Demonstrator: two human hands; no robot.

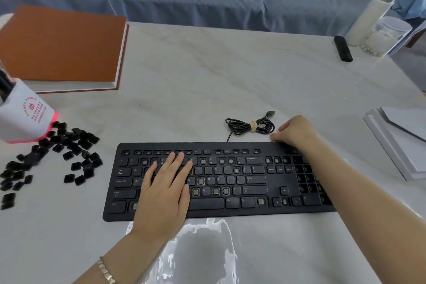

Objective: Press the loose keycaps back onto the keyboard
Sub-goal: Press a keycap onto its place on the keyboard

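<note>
A black keyboard [230, 182] lies on the marble table [207, 76] in front of me, with several bare switch posts where keycaps are gone. My left hand [166, 189] rests flat on its left-middle keys, fingers straight. My right hand [297, 132] grips the keyboard's far right top edge with curled fingers. Several loose black keycaps [60, 154] lie scattered on the table to the left of the keyboard.
The keyboard's bundled cable [250, 125] lies just behind it. A white pen holder [23, 115] and an orange book [62, 46] stand at the left. A bottle [368, 18], clear jar [387, 37] and black remote [343, 48] sit far right; white boxes [398, 143] at right.
</note>
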